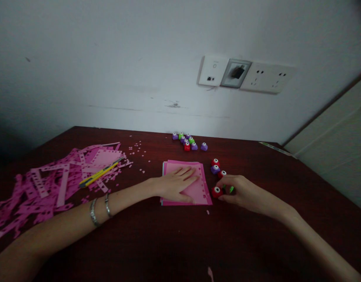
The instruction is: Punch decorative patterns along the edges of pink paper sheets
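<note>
While the left hand lies flat, fingers splayed, on square pink sheets | right hand fingertips gripping rounded red punch | thin perforated strips heaped leftward

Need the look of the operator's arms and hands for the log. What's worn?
Both forearms bare, no sleeves in view. Left hand and right hand ungloved. On the left forearm: two silver-coloured bracelets, a broader textured one and a slimmer one nearer the hand. None visible on the right.
</note>
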`<state>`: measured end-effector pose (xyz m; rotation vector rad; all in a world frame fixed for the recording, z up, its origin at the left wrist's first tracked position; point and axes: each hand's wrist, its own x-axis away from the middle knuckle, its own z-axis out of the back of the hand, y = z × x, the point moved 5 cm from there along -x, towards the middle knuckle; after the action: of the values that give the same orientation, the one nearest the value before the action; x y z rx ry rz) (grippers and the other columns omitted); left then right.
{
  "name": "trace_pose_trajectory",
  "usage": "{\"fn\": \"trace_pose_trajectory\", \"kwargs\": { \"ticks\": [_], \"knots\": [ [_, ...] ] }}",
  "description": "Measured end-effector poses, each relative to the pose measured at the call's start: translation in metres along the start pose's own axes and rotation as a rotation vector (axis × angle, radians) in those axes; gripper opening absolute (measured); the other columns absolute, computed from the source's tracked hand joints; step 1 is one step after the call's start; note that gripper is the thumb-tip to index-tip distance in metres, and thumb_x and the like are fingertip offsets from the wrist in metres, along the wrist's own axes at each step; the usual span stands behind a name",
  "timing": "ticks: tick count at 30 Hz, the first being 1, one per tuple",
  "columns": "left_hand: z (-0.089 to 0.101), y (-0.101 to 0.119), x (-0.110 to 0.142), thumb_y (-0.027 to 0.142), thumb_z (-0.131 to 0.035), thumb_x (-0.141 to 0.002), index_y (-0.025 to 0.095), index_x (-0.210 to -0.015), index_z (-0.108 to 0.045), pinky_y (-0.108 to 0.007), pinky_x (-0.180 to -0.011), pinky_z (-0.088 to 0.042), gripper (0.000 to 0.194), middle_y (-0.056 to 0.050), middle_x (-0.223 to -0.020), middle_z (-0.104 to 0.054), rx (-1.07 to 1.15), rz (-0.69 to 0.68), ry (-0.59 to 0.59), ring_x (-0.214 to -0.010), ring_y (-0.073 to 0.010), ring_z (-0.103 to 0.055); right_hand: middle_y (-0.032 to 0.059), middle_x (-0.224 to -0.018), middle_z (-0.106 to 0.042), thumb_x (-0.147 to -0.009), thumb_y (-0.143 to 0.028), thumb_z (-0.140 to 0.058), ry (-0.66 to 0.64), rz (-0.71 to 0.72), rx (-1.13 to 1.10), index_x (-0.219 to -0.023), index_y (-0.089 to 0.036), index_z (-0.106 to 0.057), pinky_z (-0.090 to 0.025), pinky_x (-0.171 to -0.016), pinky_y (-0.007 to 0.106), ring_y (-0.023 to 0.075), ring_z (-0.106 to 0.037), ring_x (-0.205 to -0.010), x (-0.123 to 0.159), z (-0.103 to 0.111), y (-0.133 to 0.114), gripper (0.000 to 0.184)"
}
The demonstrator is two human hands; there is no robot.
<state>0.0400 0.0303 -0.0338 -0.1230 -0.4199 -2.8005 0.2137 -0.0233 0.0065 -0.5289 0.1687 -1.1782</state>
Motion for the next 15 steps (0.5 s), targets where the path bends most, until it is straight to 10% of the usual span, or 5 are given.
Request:
{"fn": "trace_pose_trajectory", "kwargs": {
  "ticks": [15],
  "knots": [
    [-0.002,-0.002,0.001,0.055,-0.035,-0.083,0.013,-0.142,-0.001,-0.041,-0.109,-0.005,0.080,-0.011,-0.147,0.008,0.014,0.017,-0.007,-0.134,-0.0265,0.006,0.0080,-0.090,-0.058,-0.076,-0.023,-0.057,0.032,-0.083,0.254,-0.082,-0.018,-0.064,-0.043,-0.067,0.032,0.0208,-0.058,-0.075,0.006,0.006,0.011,0.010]
  ]
}}
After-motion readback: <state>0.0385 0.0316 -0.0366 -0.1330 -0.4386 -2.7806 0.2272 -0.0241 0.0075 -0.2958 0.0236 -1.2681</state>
